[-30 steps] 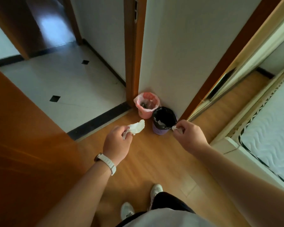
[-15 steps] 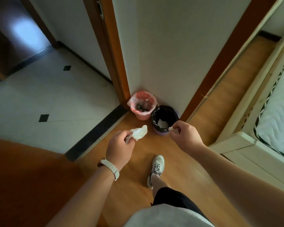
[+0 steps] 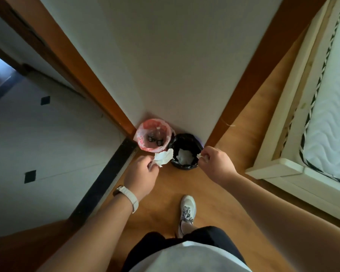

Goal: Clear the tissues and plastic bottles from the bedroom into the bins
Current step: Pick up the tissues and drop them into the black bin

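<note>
Left hand [image 3: 143, 173] and right hand [image 3: 217, 162] reach forward and down, flanking the round black-lined bin [image 3: 192, 141] that stands just ahead between them against the wall, probably so a release drops straight in. Ahead of the left hand, just beside that bin, sits the round pink-lined bin [image 3: 145, 125], which holds dark items too small to identify. The left hand's curled fingers pinch a crumpled white tissue [image 3: 163, 158] at the black bin's rim. The right hand pinches a small white tissue scrap [image 3: 199, 155] over the opposite rim.

Bare forearms, casual kit.
Cream-strapped watch [image 3: 126, 195] on the wrist behind the left fingers [image 3: 151, 165]; pale grey shirt [image 3: 186, 259], dark bottoms [image 3: 211, 236], white sneaker [image 3: 187, 210], grey laces.
</note>
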`<state>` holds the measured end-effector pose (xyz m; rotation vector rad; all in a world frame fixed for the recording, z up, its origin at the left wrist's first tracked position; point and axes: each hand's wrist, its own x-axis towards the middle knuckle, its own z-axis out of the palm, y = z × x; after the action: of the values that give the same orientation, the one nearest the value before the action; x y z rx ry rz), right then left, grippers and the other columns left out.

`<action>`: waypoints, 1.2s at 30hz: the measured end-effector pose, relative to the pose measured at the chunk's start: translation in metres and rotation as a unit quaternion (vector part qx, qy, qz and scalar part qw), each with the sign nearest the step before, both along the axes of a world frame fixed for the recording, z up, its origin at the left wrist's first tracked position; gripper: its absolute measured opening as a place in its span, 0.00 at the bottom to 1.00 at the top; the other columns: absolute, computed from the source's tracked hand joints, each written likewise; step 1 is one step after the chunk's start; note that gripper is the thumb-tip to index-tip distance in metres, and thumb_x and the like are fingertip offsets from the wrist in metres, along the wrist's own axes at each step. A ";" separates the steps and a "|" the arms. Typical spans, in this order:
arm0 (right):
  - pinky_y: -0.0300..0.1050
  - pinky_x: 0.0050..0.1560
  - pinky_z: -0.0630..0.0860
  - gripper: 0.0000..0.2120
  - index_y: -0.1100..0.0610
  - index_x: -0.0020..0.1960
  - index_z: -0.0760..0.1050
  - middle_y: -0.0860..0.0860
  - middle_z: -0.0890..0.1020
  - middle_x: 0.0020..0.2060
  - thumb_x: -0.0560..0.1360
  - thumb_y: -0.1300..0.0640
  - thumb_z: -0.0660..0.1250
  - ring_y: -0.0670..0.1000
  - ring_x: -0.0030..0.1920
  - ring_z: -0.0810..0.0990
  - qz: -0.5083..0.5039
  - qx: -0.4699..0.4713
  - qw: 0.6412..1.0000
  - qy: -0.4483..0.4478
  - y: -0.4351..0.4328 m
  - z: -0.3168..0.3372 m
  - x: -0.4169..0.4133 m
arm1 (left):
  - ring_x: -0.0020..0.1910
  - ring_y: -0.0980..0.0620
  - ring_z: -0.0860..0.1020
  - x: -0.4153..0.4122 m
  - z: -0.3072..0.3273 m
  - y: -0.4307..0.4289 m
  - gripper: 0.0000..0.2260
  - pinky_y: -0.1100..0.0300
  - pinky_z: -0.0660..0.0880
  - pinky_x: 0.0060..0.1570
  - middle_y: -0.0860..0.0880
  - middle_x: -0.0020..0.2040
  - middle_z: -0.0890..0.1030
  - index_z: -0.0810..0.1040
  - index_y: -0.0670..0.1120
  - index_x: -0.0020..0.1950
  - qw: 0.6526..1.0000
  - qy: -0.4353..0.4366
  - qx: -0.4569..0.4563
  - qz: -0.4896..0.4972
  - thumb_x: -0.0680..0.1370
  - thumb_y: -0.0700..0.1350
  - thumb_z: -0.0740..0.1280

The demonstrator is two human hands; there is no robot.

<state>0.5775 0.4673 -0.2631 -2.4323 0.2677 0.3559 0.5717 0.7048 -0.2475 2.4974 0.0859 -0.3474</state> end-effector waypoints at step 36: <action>0.42 0.35 0.64 0.11 0.54 0.57 0.75 0.51 0.77 0.50 0.76 0.57 0.61 0.53 0.43 0.74 -0.126 -0.093 0.981 0.110 0.034 -0.465 0.118 | 0.51 0.50 0.73 0.247 -0.505 -0.043 0.12 0.56 0.72 0.52 0.52 0.51 0.72 0.78 0.46 0.60 0.945 0.151 -0.007 -0.291 0.77 0.42 0.66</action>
<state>0.6955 0.5008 -0.7282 -2.5009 0.7285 0.5060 0.8186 0.6621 -0.7528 2.3894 -0.5405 -0.9647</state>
